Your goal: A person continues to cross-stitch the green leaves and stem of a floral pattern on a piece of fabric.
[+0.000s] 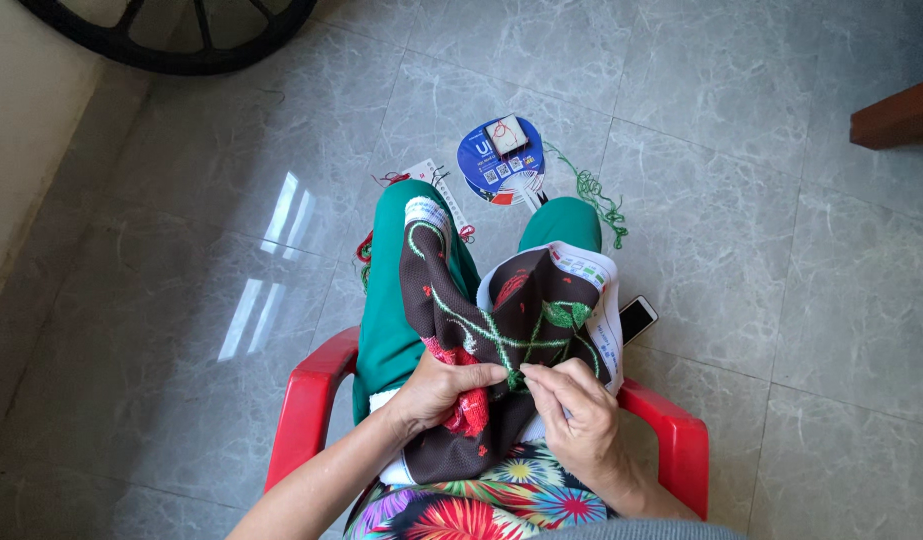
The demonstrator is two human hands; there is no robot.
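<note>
A dark brown embroidery cloth point(451, 300) with green stems and red flowers lies draped over my lap and green trousers point(386, 320). My left hand point(443, 388) grips a bunched fold of the cloth near its red stitching. My right hand point(573, 405) pinches at the cloth next to a green stitched stem, fingertips closed together; any needle is too small to make out. The two hands almost touch at the middle of the cloth.
I sit in a red plastic chair point(306, 400). On the tiled floor ahead lie a round blue hand fan point(496, 160) with a small card on it, loose green thread point(596, 200), red thread point(364, 250) and a phone point(636, 318) by my right leg. A dark wheel point(171, 35) is at top left.
</note>
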